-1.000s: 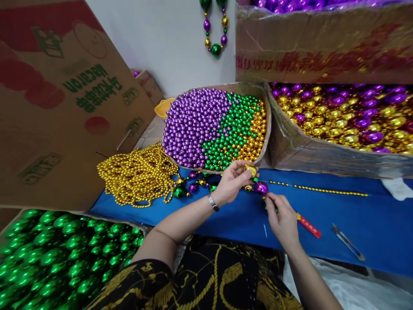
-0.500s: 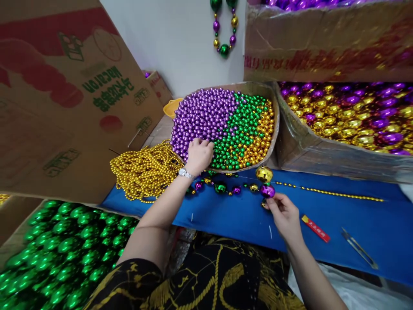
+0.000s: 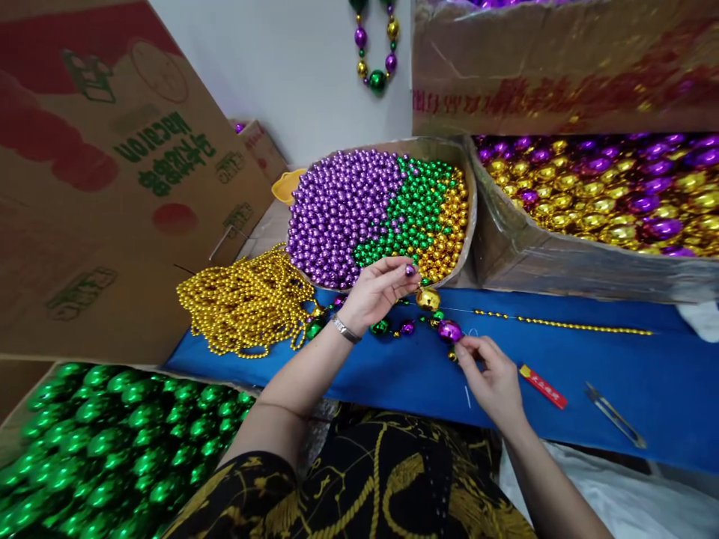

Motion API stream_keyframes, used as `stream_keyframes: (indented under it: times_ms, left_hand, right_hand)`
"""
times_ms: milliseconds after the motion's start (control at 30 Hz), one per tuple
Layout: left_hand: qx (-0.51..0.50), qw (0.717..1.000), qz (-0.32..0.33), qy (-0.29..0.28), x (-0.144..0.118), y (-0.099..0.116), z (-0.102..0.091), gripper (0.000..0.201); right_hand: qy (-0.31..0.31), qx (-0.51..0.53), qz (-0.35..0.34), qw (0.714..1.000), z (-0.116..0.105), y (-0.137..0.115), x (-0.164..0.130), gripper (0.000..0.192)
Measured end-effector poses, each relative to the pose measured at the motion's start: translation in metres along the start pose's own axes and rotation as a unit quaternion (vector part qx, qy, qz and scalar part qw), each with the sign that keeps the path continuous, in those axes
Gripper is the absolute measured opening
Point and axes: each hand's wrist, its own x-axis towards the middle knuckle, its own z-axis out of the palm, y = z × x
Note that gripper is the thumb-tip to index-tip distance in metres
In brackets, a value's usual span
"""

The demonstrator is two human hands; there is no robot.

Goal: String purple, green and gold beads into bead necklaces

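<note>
Two hands work one bead strand [image 3: 413, 323] lying near the blue table's [image 3: 618, 359] far edge. The left hand [image 3: 375, 290] pinches one small purple bead [image 3: 410, 269]. The right hand [image 3: 490, 372] pinches the strand's thread beside its large, glossy purple bead [image 3: 450, 330] and gold bead [image 3: 428, 299].

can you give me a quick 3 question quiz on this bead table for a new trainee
1. True or false: the left hand pinches a small purple bead.
2. Which large bead lies nearest the right hand? A) gold bead B) purple bead C) green
3. Fill in: the red lighter lies on the ____ cloth.

Key: 1 true; 2 B; 3 blue
</note>
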Motion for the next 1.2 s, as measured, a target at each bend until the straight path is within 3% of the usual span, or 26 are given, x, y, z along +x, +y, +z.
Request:
stream_keyframes:
  times_ms: [300, 467, 567, 667, 800, 867, 967, 1067, 1200]
  left_hand:
    - [0.028, 0.999, 0.019, -0.005, -0.001, -0.008, 0.005, 0.022]
    - [0.129, 0.987, 0.095, -0.031, -0.006, -0.007, 0.009, 0.021]
    - [0.18, 0.974, 0.122, -0.06, -0.009, -0.009, 0.02, 0.021]
    - [0.199, 0.971, 0.096, -0.087, -0.01, -0.022, 0.037, 0.018]
    - [0.199, 0.969, 0.052, -0.135, -0.014, -0.051, 0.055, 0.014]
    - [0.231, 0.957, 0.071, -0.159, -0.017, -0.061, 0.061, 0.009]
    - [0.297, 0.924, 0.135, -0.199, -0.023, -0.062, 0.069, 0.007]
    - [0.324, 0.901, 0.163, -0.238, -0.027, -0.051, 0.082, 0.01]
    - [0.287, 0.912, 0.17, -0.241, -0.024, -0.039, 0.104, 0.012]
  right_hand:
    - [0.01, -0.032, -0.006, 0.999, -0.007, -0.005, -0.001, 0.015]
    - [0.018, -0.029, 0.023, 0.999, -0.008, -0.004, -0.002, 0.017]
    - [0.025, 0.069, 0.101, 0.992, -0.009, 0.009, -0.006, 0.023]
    - [0.032, 0.194, 0.178, 0.964, -0.01, 0.03, -0.015, 0.033]
    - [0.047, 0.24, 0.214, 0.946, -0.012, 0.055, -0.03, 0.038]
    - [0.031, 0.217, 0.211, 0.953, -0.015, 0.062, -0.038, 0.035]
    - [-0.013, 0.082, 0.175, 0.981, -0.027, 0.062, -0.045, 0.027]
    - [0.02, -0.034, 0.121, 0.992, -0.044, 0.043, -0.041, 0.028]
    - [0.029, -0.062, 0.047, 0.997, -0.057, 0.007, -0.024, 0.031]
